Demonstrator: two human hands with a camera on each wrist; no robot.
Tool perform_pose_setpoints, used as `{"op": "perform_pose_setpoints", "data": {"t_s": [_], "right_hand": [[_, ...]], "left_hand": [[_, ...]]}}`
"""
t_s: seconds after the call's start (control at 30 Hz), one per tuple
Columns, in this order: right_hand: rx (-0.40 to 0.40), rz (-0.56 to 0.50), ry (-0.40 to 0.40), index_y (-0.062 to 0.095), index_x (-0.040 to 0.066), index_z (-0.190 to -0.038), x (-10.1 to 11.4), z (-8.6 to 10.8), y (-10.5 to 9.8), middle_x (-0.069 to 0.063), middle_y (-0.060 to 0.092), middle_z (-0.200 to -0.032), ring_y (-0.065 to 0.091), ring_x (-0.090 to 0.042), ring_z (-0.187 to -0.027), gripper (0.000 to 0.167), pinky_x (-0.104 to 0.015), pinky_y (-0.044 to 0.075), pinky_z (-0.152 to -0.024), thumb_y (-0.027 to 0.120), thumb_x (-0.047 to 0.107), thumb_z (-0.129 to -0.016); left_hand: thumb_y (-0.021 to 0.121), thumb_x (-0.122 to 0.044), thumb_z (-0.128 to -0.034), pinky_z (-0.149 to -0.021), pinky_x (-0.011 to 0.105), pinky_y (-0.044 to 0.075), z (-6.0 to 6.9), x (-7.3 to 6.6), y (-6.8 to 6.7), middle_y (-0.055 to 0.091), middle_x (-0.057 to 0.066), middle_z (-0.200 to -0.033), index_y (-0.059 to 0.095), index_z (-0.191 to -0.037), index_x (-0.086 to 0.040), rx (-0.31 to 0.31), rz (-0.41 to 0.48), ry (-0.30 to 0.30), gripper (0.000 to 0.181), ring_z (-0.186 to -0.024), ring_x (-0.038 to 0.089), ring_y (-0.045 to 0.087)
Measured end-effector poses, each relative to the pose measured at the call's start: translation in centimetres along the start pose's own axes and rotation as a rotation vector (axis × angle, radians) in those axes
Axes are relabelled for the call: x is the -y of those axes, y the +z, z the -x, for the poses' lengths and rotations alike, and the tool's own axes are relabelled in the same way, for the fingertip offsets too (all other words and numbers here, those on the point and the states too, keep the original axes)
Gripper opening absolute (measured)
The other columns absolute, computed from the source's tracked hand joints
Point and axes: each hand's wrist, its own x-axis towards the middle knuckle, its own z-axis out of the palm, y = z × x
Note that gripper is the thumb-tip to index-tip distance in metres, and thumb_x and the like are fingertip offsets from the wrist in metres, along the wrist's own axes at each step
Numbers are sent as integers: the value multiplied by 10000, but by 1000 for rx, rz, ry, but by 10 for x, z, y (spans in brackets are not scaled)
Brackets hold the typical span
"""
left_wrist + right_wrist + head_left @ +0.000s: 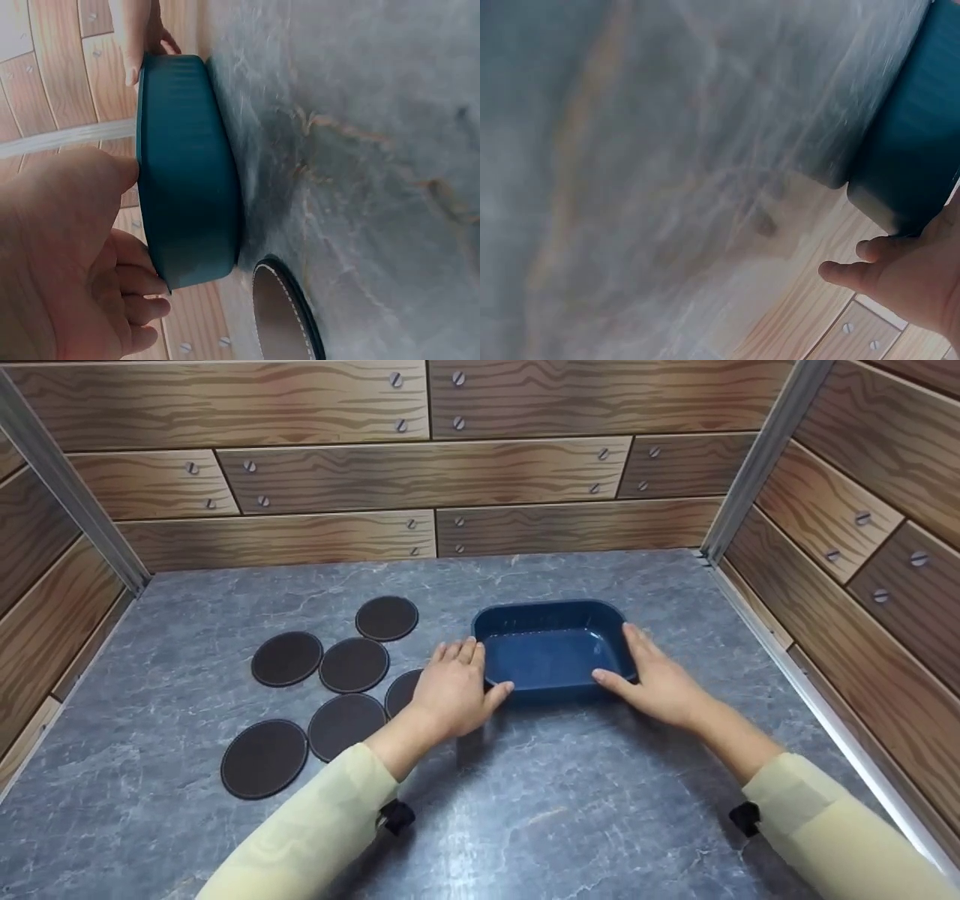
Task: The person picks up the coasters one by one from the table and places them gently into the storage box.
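Note:
A dark blue rectangular container with nothing inside stands on the marbled table right of centre. At its left end is my left hand, fingers fairly straight along the side and thumb at the near corner. My right hand lies at the right end, fingers along the outside and thumb by the near rim. In the left wrist view the container shows its side wall, with the left hand at the rim. The right wrist view shows the right hand beside the container's end.
Several dark round coasters lie flat on the table to the left, among them one at the back and one at the near left. One is partly hidden by my left hand. Wood-patterned walls enclose the back and sides.

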Motion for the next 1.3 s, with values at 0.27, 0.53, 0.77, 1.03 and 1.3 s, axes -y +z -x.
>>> {"op": "perform_pose_setpoints", "data": {"t_s": [0.27,0.53,0.77,1.03,1.3], "right_hand": [[-24,-3,-7,84,-33,-1680,12,20,2,-300,129,-1720,196,-528,-1550,1109,-669,197,-1227,526,728,-1005],[-35,20,-8,195,-47,-1662,25,38,3,-331,210,-1690,251,-545,-1526,1171,-703,248,-1194,587,784,-936],[9,20,-35,103,1,-1691,28,35,-5,-289,40,-1737,215,-571,-1524,1244,-734,261,-1170,673,766,-893],[84,-51,-84,-59,25,-1689,14,22,-4,-264,-70,-1741,44,-508,-1580,1296,-695,153,-1225,728,690,-902],[88,-97,-96,-72,17,-1684,7,20,2,-272,-43,-1739,113,-519,-1568,1278,-651,157,-1244,739,643,-920]], "left_hand": [[400,-626,-1097,-1280,519,207,26,-1,1,372,226,-1664,383,-1607,49,-30,-13,13,846,-1556,373,323],[464,-648,-1068,-1256,538,265,51,4,8,472,241,-1596,479,-1550,60,-119,-10,58,857,-1495,392,430],[469,-658,-1060,-1230,591,293,58,7,9,504,209,-1582,508,-1546,29,-155,-12,68,843,-1448,401,492],[470,-672,-1052,-1198,637,316,59,8,11,515,181,-1582,525,-1545,1,-164,-14,58,837,-1418,378,530],[431,-676,-1064,-1225,624,279,62,20,0,502,180,-1584,492,-1569,-6,-167,42,40,841,-1436,402,505]]}}
